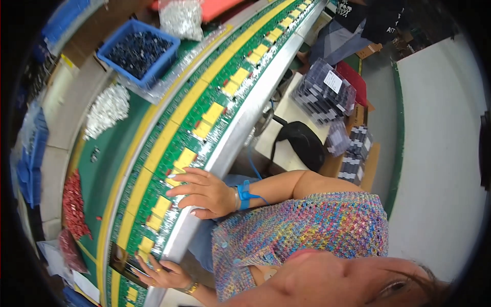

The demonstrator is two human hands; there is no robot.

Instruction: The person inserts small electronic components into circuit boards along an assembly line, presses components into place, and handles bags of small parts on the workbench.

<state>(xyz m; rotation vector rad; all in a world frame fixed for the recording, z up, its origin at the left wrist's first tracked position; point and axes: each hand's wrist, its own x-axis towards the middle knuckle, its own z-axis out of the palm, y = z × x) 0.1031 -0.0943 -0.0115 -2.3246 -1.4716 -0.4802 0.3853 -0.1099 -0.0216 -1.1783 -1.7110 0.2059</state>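
Reaching over one row of green circuit boards (186, 120), two hands lay apart.
The right hand (207, 194) was mostly open over a board, visibly holding nothing; the left hand (169, 276) was half curled beside one yellow block (146, 244), its hold not clear. The row ran along one silver rail (230, 135); green mat (106, 166) showed between one white pile (107, 110) and one red pile (75, 207).

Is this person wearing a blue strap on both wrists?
No: the wrist behind the right hand has a blue strap, while that behind the left hand has a gold-coloured band.
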